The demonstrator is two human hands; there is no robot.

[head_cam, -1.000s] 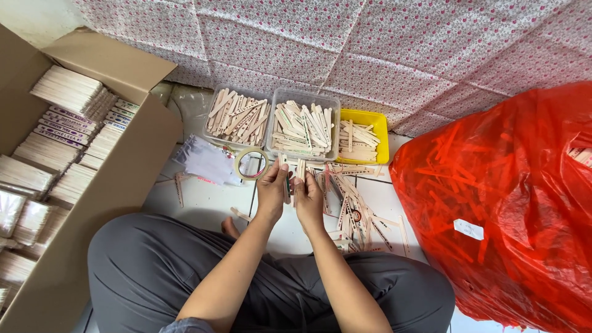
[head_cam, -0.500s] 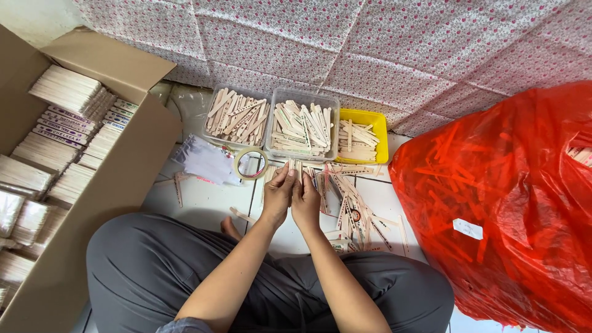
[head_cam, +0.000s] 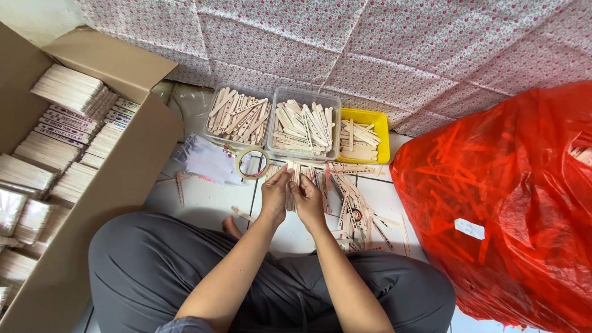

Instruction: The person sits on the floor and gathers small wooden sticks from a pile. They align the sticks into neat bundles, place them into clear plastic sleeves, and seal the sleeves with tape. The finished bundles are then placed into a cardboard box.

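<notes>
Both hands [head_cam: 291,196] pressed together around a stack of flat wooden sticks [head_cam: 290,185], smooth pale slats

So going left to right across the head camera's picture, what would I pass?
Cardboard box of bundled sticks → tape roll → left hand → right hand, both hands on a stack of sticks → loose sticks on the floor → big red plastic bag.

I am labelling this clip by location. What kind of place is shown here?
Probably a home workshop for sorting and packing wooden sticks. The person sits on a tiled floor, both hands squaring a stick bundle. Tubs of sticks, a carton of bundled sticks and a red sack surround them.
</notes>
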